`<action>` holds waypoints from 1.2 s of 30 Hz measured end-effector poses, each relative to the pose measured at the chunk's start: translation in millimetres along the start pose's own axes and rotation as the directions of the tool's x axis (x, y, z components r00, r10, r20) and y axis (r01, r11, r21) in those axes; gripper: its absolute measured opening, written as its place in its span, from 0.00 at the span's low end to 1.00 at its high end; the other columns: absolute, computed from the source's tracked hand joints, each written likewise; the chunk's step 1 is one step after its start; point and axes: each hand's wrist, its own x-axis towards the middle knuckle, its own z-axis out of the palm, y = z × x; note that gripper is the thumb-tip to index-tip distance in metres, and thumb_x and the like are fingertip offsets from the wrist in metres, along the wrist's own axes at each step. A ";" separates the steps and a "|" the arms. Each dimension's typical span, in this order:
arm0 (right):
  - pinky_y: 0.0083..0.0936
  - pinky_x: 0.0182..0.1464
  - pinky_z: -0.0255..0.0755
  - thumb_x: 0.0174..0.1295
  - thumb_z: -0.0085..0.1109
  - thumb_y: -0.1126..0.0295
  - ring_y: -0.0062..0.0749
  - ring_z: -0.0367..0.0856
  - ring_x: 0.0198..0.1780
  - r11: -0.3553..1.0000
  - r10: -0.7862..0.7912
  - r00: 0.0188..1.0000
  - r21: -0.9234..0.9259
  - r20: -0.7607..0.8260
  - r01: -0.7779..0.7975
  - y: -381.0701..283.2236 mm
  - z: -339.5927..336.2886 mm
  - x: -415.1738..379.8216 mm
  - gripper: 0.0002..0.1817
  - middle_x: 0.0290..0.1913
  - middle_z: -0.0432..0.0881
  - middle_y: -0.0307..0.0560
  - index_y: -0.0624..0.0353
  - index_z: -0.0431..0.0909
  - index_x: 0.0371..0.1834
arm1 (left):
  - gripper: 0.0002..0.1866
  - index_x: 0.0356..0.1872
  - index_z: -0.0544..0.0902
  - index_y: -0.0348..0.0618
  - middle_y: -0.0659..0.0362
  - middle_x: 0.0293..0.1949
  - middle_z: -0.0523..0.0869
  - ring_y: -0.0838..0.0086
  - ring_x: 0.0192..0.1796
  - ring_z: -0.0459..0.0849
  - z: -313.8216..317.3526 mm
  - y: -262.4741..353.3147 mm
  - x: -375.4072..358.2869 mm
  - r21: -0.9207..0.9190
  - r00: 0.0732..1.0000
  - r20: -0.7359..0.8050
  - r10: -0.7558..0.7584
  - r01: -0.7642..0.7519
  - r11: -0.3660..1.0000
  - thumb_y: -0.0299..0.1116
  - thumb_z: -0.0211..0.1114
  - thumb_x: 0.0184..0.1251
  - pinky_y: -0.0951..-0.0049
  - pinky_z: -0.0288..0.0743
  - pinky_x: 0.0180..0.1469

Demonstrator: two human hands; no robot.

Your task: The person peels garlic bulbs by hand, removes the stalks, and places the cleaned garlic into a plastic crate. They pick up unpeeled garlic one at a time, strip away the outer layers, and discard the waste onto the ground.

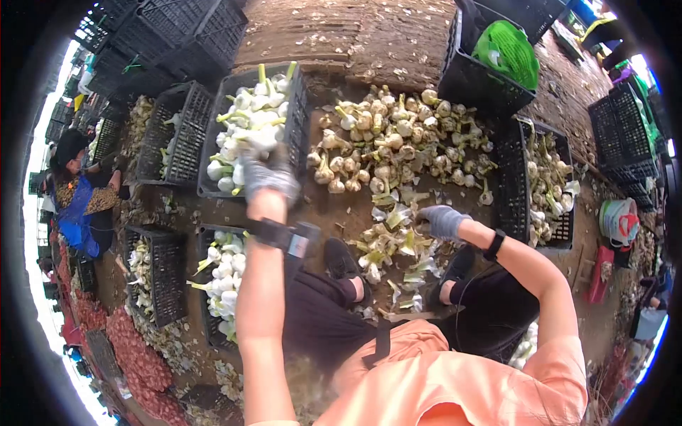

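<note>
My left hand (268,176), in a grey-white glove, reaches over the near end of a black crate (301,106) heaped with clean white garlic bulbs (249,117). Motion smears its fingers, right at the bulbs. A dark strap with a small box circles that wrist. My right hand (444,221), also gloved, hovers close over a heap of garlic peelings (387,241) between my feet. Its fingers are curled closed; what they hold, if anything, is hidden. Beyond it spreads a pile of unpeeled, soil-stained garlic bulbs (398,131) on the ground.
Right of the pile stands a crate of garlic with stems (550,188); behind it, a crate holds a green mesh bag (506,55). More garlic crates (160,277) line my left. Farther left, a person in a blue apron (78,220) sits. A white bucket (618,220) stands far right.
</note>
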 end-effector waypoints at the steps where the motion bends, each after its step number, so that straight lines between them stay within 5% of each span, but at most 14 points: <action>1: 0.36 0.45 0.70 0.54 0.53 0.59 0.47 0.77 0.42 1.000 0.015 1.000 -0.020 0.016 -0.014 2.9 4.6 11.6 0.17 0.39 0.80 0.53 0.55 0.75 0.44 | 0.19 0.44 0.73 0.37 0.51 0.38 0.77 0.66 0.41 0.79 13.3 10.7 -15.7 0.062 0.996 0.073 0.050 -0.054 0.997 0.44 0.59 0.60 0.71 0.81 0.42; 4: 0.36 0.43 0.71 0.53 0.53 0.59 0.48 0.77 0.41 0.996 -0.028 0.999 -0.090 -0.016 0.026 7.2 11.3 47.3 0.18 0.38 0.79 0.55 0.57 0.75 0.43 | 0.19 0.42 0.73 0.34 0.47 0.41 0.76 0.66 0.42 0.79 35.0 34.2 -20.2 0.182 0.955 0.179 0.236 -0.268 0.946 0.41 0.60 0.60 0.71 0.80 0.48; 6: 0.37 0.43 0.71 0.53 0.54 0.60 0.48 0.77 0.41 1.000 0.013 0.999 -0.010 -0.034 -0.013 6.4 12.1 72.9 0.17 0.38 0.79 0.55 0.58 0.75 0.43 | 0.18 0.42 0.73 0.34 0.49 0.40 0.77 0.68 0.41 0.79 45.1 30.9 -35.2 0.193 0.959 0.179 0.218 -0.252 0.948 0.40 0.60 0.60 0.71 0.80 0.45; 11: 0.39 0.40 0.72 0.51 0.56 0.67 0.48 0.78 0.41 0.991 0.114 0.970 -0.047 -0.213 -0.126 20.5 26.2 149.8 0.15 0.38 0.79 0.55 0.57 0.75 0.43 | 0.11 0.40 0.76 0.38 0.56 0.35 0.79 0.74 0.33 0.78 41.6 -6.4 -63.5 0.381 0.979 0.181 -0.099 0.023 0.924 0.35 0.58 0.61 0.80 0.78 0.32; 14: 0.38 0.42 0.71 0.57 0.47 0.67 0.49 0.77 0.43 0.913 0.073 0.945 -0.359 -0.318 -0.191 21.7 28.0 182.9 0.13 0.44 0.76 0.56 0.50 0.74 0.45 | 0.11 0.41 0.75 0.39 0.57 0.34 0.80 0.76 0.31 0.78 27.3 -25.5 -61.7 0.442 0.948 0.194 -0.254 0.147 0.885 0.35 0.58 0.61 0.81 0.77 0.30; 18: 0.38 0.44 0.70 0.58 0.43 0.65 0.44 0.73 0.49 0.836 -0.136 0.906 -0.537 -0.400 -0.111 28.9 42.6 222.4 0.14 0.50 0.73 0.51 0.46 0.74 0.46 | 0.11 0.41 0.75 0.40 0.59 0.32 0.79 0.78 0.30 0.77 26.9 -46.5 -74.4 0.507 0.958 0.091 -0.272 0.190 0.841 0.35 0.59 0.61 0.81 0.75 0.29; 22: 0.35 0.51 0.68 0.56 0.44 0.72 0.45 0.72 0.52 0.824 -0.162 0.931 -0.565 -0.327 -0.055 41.0 24.3 221.0 0.23 0.51 0.71 0.53 0.43 0.67 0.57 | 0.07 0.40 0.75 0.43 0.60 0.33 0.80 0.77 0.31 0.79 29.2 -52.4 -85.4 0.533 0.941 0.049 -0.334 0.258 0.806 0.32 0.56 0.63 0.79 0.77 0.29; 27: 0.36 0.50 0.68 0.50 0.55 0.69 0.50 0.70 0.52 0.937 -0.048 0.939 -0.340 -0.340 -0.075 19.9 -8.7 167.4 0.25 0.53 0.69 0.58 0.48 0.68 0.55 | 0.06 0.38 0.76 0.44 0.63 0.29 0.80 0.77 0.30 0.79 23.5 -64.2 -84.0 0.527 0.951 0.072 -0.300 0.219 0.821 0.31 0.57 0.62 0.78 0.77 0.28; 29: 0.36 0.48 0.69 0.52 0.58 0.64 0.53 0.72 0.48 0.995 -0.082 0.775 -0.009 -0.627 0.098 45.1 4.3 163.5 0.22 0.47 0.74 0.59 0.57 0.71 0.51 | 0.08 0.40 0.76 0.43 0.63 0.32 0.79 0.79 0.31 0.78 22.3 -72.3 -83.1 0.568 0.954 0.060 -0.295 0.210 0.796 0.30 0.59 0.60 0.79 0.77 0.29; 30: 0.34 0.44 0.70 0.54 0.58 0.60 0.51 0.76 0.43 0.900 0.131 0.823 0.414 -0.553 0.134 28.4 -8.4 143.3 0.20 0.39 0.78 0.59 0.62 0.74 0.44 | 0.08 0.40 0.76 0.43 0.63 0.32 0.79 0.79 0.31 0.78 20.0 -78.1 -83.0 0.564 0.949 0.074 -0.305 0.213 0.798 0.30 0.59 0.60 0.79 0.77 0.29; 31: 0.32 0.42 0.70 0.54 0.59 0.58 0.50 0.77 0.40 0.809 0.155 0.843 0.556 -0.515 0.191 16.0 -18.2 123.8 0.20 0.37 0.79 0.58 0.62 0.75 0.43 | 0.11 0.43 0.75 0.42 0.63 0.34 0.78 0.81 0.32 0.78 15.9 -86.3 -83.1 0.634 0.957 0.125 -0.262 0.126 0.763 0.28 0.61 0.58 0.80 0.77 0.31; 33: 0.29 0.36 0.71 0.55 0.58 0.53 0.38 0.78 0.36 0.668 0.190 0.864 0.706 -0.466 0.233 3.9 -33.5 88.7 0.22 0.34 0.79 0.52 0.62 0.76 0.40 | 0.22 0.52 0.71 0.40 0.59 0.42 0.77 0.79 0.38 0.76 0.8 -109.1 -79.8 0.835 0.945 0.276 -0.175 -0.146 0.530 0.25 0.65 0.53 0.81 0.74 0.39; 34: 0.27 0.32 0.71 0.58 0.54 0.53 0.32 0.78 0.33 0.592 0.273 0.908 0.799 -0.317 0.101 -20.8 -53.3 57.3 0.22 0.29 0.78 0.50 0.64 0.76 0.41 | 0.26 0.54 0.69 0.39 0.57 0.45 0.77 0.75 0.42 0.75 -12.9 -124.7 -76.1 0.815 0.878 0.463 -0.118 -0.370 0.446 0.26 0.66 0.52 0.78 0.71 0.46; 36: 0.25 0.28 0.71 0.59 0.54 0.53 0.25 0.77 0.28 0.705 0.069 0.833 0.618 -0.549 0.348 -14.6 -54.6 36.0 0.22 0.24 0.77 0.46 0.67 0.75 0.38 | 0.28 0.55 0.68 0.38 0.57 0.47 0.76 0.73 0.46 0.74 -5.3 -122.8 -93.1 0.858 0.797 0.513 -0.319 -0.474 0.196 0.27 0.67 0.51 0.76 0.69 0.50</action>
